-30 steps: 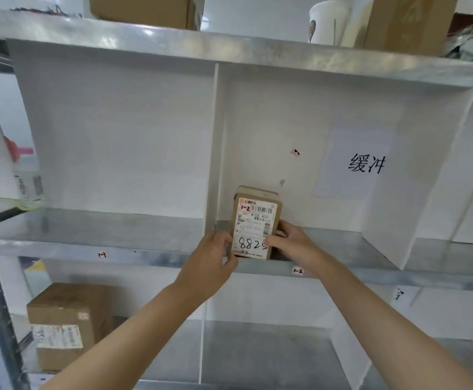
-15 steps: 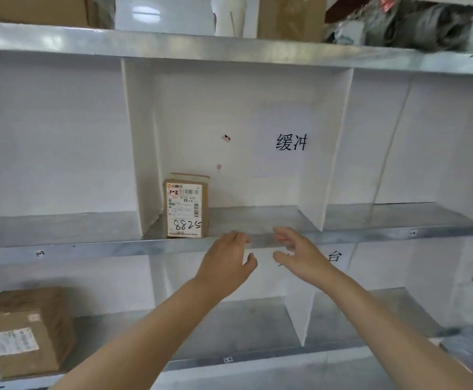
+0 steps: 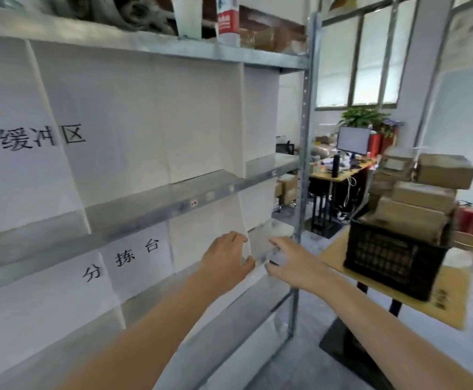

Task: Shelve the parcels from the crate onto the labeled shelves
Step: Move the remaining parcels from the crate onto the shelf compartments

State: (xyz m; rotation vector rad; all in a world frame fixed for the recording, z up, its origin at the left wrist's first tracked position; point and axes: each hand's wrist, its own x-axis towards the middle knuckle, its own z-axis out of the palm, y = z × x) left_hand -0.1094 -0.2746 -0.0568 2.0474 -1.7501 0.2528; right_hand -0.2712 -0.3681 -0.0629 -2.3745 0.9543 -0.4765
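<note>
Parcels (image 3: 424, 192), brown cardboard boxes, piled in a black lattice crate (image 3: 393, 257) and heaped well above its rim, off to the right of both grips and a little higher. Crate set on a wooden tabletop (image 3: 452, 311), well apart from the right grip (image 3: 294, 263). Left grip (image 3: 226, 260) loosely spread, fingers slightly bent, nothing held. Right grip just beside it, fingers stretched forward, thumb apart, likewise holding nothing. Both raised before the metal shelves (image 3: 173, 201), level with the front edge of a lower shelf; too blurred to tell whether touching that edge or not. Left of the left grip, a white sheet marked 分拣台 (image 3: 122, 260); higher and further left, another marked 缓冲区 (image 3: 41, 139). High above the grips, on the top shelf, a white cup (image 3: 187, 15) beside a bottle (image 3: 227, 18) with a red and white label. Far behind the right grip, past the shelf post, a monitor (image 3: 353, 142) under a green plant (image 3: 362, 116).
</note>
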